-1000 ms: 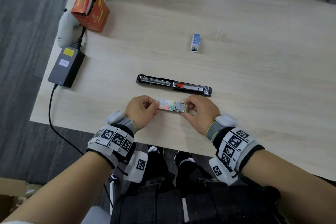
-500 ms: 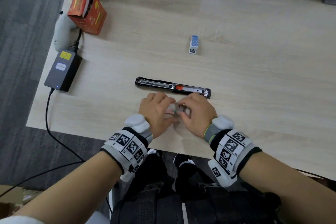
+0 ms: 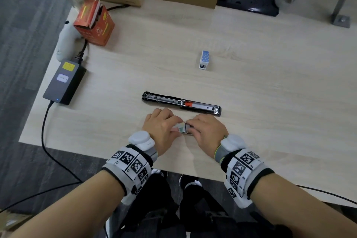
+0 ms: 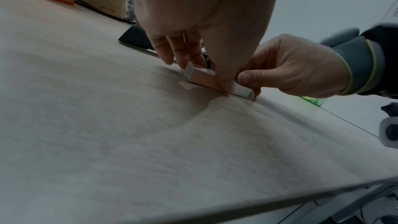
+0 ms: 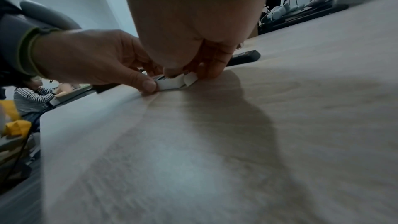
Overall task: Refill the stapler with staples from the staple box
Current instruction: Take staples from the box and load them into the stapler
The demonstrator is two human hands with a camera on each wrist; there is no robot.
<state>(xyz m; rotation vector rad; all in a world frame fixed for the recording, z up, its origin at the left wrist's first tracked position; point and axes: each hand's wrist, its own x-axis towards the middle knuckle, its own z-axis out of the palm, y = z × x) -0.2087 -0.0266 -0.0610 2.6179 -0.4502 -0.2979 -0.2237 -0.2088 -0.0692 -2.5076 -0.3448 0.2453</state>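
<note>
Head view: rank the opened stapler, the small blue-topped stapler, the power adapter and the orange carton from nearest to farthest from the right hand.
From the right hand:
1. Opened stapler, just beyond the fingers.
2. Small blue-topped stapler, farther back, mid-table.
3. Power adapter, far left edge.
4. Orange carton, back-left corner.

Stapler [image 3: 181,103]: long, black, opened flat on the table, metal channel exposed, orange pusher midway. Staple box [image 3: 182,128]: small, pinkish-white, flat, just nearer, end flap open.
</note>
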